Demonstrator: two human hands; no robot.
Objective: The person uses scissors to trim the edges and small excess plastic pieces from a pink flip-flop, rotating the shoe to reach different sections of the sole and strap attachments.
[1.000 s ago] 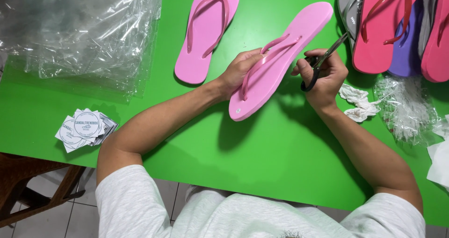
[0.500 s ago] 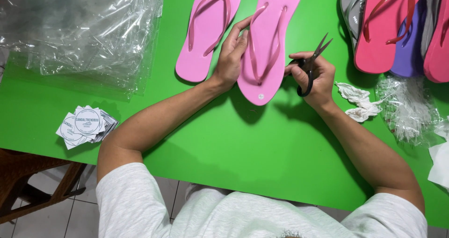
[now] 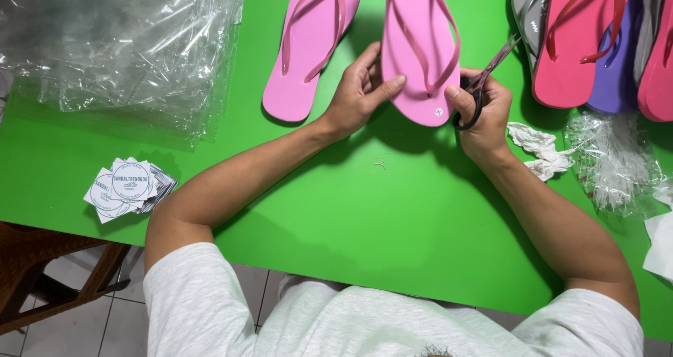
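A pink flip-flop (image 3: 418,48) lies sole-down on the green table (image 3: 350,210), its heel toward me. My left hand (image 3: 357,94) rests on its left edge near the heel, thumb on the sole. My right hand (image 3: 480,111) touches the heel's right edge and holds small dark scissors (image 3: 484,83), blades pointing up and to the right. A second pink flip-flop (image 3: 308,45) lies just left of my left hand.
A heap of clear plastic bags (image 3: 119,48) fills the far left. A stack of white paper tags (image 3: 126,187) sits near the front left edge. More flip-flops in red, purple and grey (image 3: 596,41) are piled at the right, with crumpled paper (image 3: 540,150) and plastic (image 3: 617,160) below.
The flip-flop was tilted and lifted a second ago; it has been turned straight and laid flat beside the other pink one. My right hand with the scissors moved in against its heel.
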